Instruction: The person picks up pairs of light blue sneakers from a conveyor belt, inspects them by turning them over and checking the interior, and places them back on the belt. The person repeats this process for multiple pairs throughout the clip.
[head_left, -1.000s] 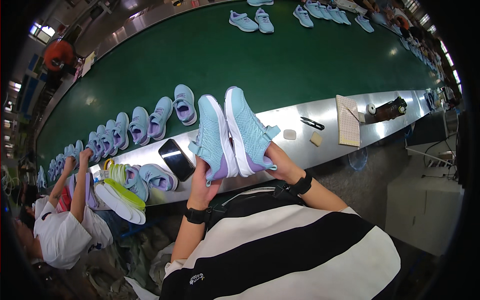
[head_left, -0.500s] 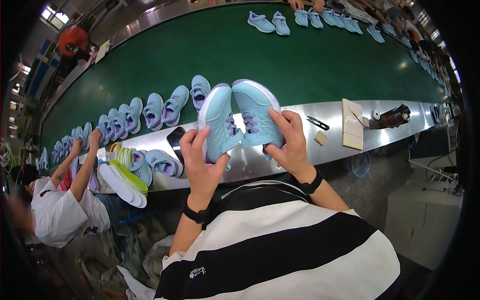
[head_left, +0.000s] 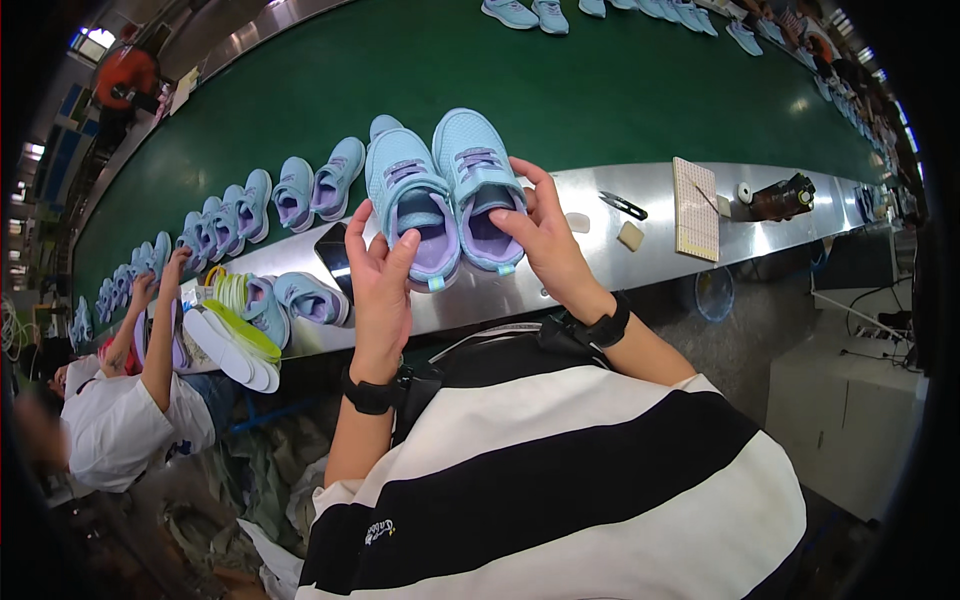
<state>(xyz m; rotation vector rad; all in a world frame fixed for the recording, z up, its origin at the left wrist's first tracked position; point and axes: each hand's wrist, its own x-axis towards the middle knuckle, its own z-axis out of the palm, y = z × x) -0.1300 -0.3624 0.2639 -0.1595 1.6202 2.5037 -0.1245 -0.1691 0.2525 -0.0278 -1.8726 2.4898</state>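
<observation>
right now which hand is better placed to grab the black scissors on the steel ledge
Right. The right hand holds its shoe nearest the scissors; the left hand is farther off.

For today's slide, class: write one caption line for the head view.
Left hand and right hand hold a pair of light-blue shoes above a green belt.

A long green belt (head_left: 620,90) carries a row of blue shoes (head_left: 300,190). Next to the belt, on the shiny worktop (head_left: 660,240), lie a notepad (head_left: 695,195) and black clippers (head_left: 622,205).
</observation>
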